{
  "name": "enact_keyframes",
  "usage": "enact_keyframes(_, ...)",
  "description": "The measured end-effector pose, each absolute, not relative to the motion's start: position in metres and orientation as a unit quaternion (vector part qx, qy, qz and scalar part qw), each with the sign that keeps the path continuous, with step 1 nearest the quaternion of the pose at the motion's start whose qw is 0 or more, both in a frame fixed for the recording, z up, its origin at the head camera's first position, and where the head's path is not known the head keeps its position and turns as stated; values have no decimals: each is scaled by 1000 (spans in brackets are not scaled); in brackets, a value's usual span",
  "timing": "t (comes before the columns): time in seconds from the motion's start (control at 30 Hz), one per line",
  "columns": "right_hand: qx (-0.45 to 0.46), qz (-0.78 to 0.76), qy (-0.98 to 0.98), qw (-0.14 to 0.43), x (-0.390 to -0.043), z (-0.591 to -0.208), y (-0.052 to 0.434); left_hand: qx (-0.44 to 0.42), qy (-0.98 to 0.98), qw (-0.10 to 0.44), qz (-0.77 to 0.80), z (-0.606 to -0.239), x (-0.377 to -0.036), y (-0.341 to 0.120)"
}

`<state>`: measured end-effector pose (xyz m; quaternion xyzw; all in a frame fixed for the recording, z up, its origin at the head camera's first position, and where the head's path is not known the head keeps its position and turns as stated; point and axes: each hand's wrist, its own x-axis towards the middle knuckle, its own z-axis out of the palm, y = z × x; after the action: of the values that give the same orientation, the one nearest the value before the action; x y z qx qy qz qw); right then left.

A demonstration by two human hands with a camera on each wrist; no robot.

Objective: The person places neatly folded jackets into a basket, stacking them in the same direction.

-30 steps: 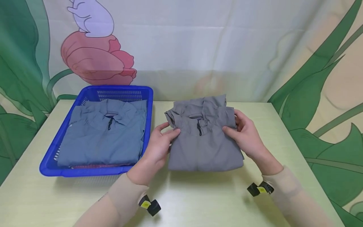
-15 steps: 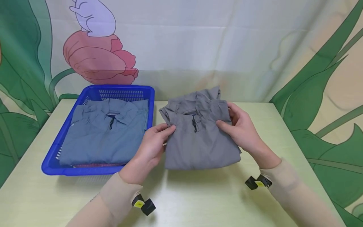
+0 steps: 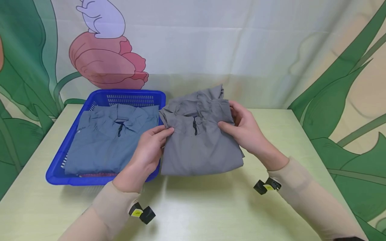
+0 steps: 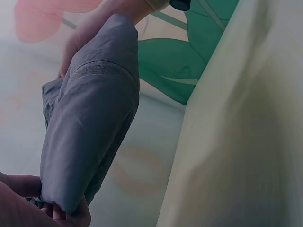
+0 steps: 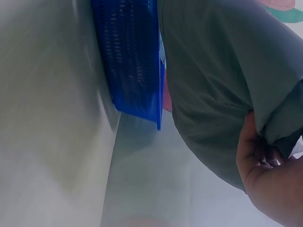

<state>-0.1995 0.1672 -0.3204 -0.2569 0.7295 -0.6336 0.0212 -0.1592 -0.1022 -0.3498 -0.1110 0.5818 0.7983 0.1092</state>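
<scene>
A folded grey jacket [image 3: 202, 147] with a black zip pull at its collar is held up off the table between both hands. My left hand [image 3: 149, 147] pinches its left edge, thumb on top and fingers underneath. On the opposite edge, my right hand [image 3: 247, 130] grips the fabric the same way. The left wrist view shows the jacket [image 4: 94, 123] from below, raised above the tabletop. Its left side overlaps the rim of a blue plastic basket [image 3: 69, 182] in the head view. Inside that basket lies a folded blue-grey jacket [image 3: 99, 144], also with a black zip pull.
A bit of reddish cloth [image 3: 98, 174] shows under the blue-grey jacket. The basket stands on the left of a pale yellow-green table [image 3: 205, 211]. Behind the table hangs a curtain [image 3: 193, 40] printed with leaves, a flower and a white animal.
Both hands have carried the grey jacket leftward and up, toward the basket, with its collar end rising. The basket and the jacket in it have stayed in place.
</scene>
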Motion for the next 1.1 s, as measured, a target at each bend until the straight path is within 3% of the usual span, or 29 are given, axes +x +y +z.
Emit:
enact_keyframes(0.4,-214,-672,705,81,-203,-321,135,-112,608,96,780,-339,-158,-137)
enact_keyframes(1.1,-193,-672,706,114,-237,-338,50,-160,659,43,733,-343,-176,-223)
